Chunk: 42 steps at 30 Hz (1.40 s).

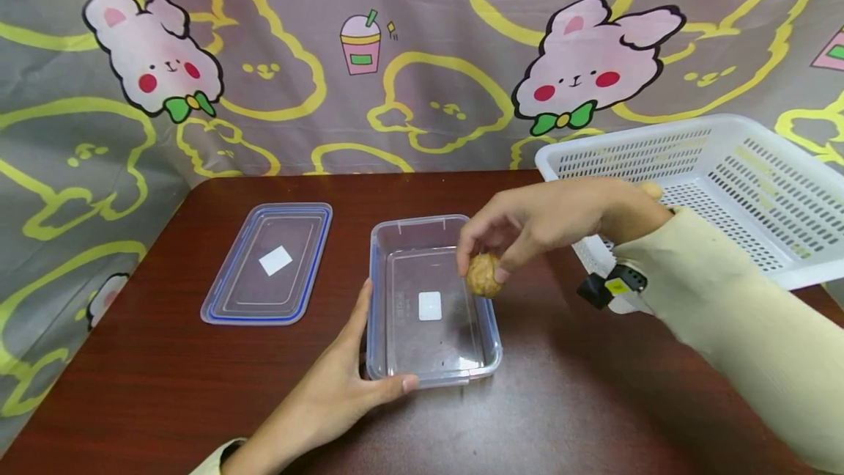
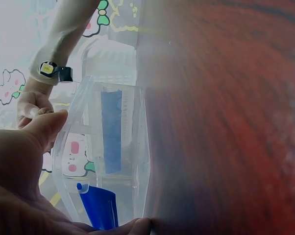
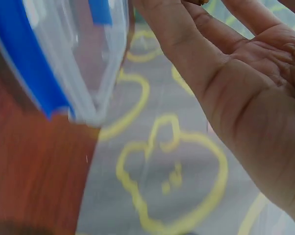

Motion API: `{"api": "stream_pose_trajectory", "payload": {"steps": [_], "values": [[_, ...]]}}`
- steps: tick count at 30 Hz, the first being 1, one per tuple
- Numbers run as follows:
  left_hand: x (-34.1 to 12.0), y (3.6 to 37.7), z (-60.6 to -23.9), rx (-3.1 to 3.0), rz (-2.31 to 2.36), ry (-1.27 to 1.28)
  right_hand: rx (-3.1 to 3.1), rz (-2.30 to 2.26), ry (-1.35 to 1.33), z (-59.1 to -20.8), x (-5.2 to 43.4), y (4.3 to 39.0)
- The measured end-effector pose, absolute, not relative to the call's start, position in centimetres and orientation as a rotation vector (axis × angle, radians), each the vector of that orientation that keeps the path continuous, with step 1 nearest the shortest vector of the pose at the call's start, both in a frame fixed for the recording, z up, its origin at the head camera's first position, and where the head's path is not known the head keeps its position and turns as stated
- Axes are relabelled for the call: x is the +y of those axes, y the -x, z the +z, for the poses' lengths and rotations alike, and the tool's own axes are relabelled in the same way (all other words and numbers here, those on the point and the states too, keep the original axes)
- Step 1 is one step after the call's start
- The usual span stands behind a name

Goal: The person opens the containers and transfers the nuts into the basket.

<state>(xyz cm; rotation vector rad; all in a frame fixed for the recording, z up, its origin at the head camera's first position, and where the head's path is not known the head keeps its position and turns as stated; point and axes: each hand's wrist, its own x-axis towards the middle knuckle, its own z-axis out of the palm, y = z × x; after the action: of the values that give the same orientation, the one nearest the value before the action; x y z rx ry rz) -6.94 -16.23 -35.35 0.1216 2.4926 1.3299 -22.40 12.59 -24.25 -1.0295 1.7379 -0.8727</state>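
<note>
Lid (image 1: 268,264): clear plastic, blue seal around its edge, white square label at centre. Lies flat on the tabletop (image 1: 165,380), well to the left of the left hand and apart from everything else.

Left hand (image 1: 343,380): fingers straight, thumb along the near rim and the other fingers up the left wall of the container, bracing its near left corner. Nothing is enclosed in it.

Container (image 1: 431,365): clear, rectangular, no lid on it, white label at the middle of the floor; nothing lies inside. Long axis runs away from the person. It sits just to the right of the left hand and directly beneath the right hand.

Walnut (image 1: 484,275): round, tan, rough-shelled. Pinched between the thumb and fingertips of the right hand, hanging over the right rim of the container, above the floor and not touching it.

Right hand (image 1: 537,222): palm down, fingers curled onto the walnut. It is the nearer hand to the nut; the open container lies straight below and slightly left of it.

Basket (image 1: 758,167): white perforated plastic, tilted, behind and to the right of the right hand's wrist. Contents cannot be made out.
</note>
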Motion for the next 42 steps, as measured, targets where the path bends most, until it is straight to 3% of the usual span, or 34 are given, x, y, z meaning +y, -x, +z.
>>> {"api": "stream_pose_trajectory", "payload": {"steps": [11,25,35,42], "values": [[-16.2,6.9,-35.3,2.501,1.319,-0.116,2.101,-0.91,0.905,-22.4,23.0,24.4],[-16.2,6.9,-35.3,2.505,1.319,-0.122,2.29,-1.27,0.588,-27.2,36.3,28.0],[-16.3,7.0,-35.1,2.509,1.318,-0.125,2.276,-1.508,0.302,-30.0,40.9,29.0],[-16.2,6.9,-35.3,2.502,1.312,-0.106,2.244,-1.437,0.1,-30.9,41.9,29.9]]}}
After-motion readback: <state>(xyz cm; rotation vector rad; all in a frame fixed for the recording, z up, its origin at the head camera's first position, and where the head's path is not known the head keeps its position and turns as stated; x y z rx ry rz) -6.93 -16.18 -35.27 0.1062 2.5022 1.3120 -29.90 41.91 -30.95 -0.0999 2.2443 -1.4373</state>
